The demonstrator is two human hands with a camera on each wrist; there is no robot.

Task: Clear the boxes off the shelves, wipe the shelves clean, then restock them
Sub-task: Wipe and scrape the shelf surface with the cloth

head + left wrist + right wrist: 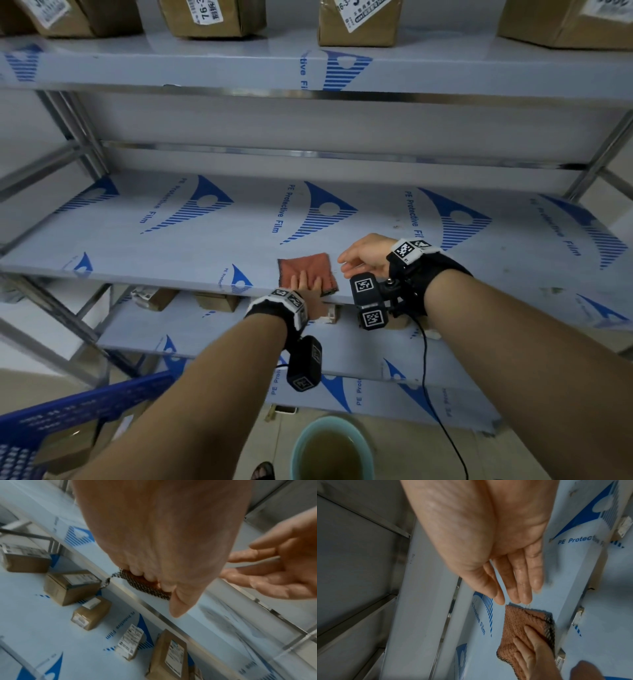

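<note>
A: What stood nearest the person?

B: A bucket [330, 448] of murky water sat at 6 o'clock by the feet, and a blue crate [51, 431] holding boxes lay at 8 o'clock.

A: And the hands?

B: The left hand [306, 281] lay flat on the cloth [308, 272], fingers straight, pressing it down at the front edge of the middle shelf [171, 236]. The wrist view showed the cloth's netted edge hanging slightly over that edge. The right hand [364, 255] hovered just to the cloth's 3 o'clock, fingers straight and loosely together, holding nothing, its fingertips [524, 599] near the cloth's corner but apart from it.

A: Where was the cloth, exactly?

B: Near the middle of the shelf's front edge. It was a reddish, folded square on the blue-printed film.

A: Anything below?

B: The lower shelf [342, 349] carried several small labelled boxes [72, 586], set apart from one another.

A: And farther off?

B: At 12 o'clock the top shelf [205, 65] held four brown boxes [358, 22] with white labels, ranged along it.
</note>
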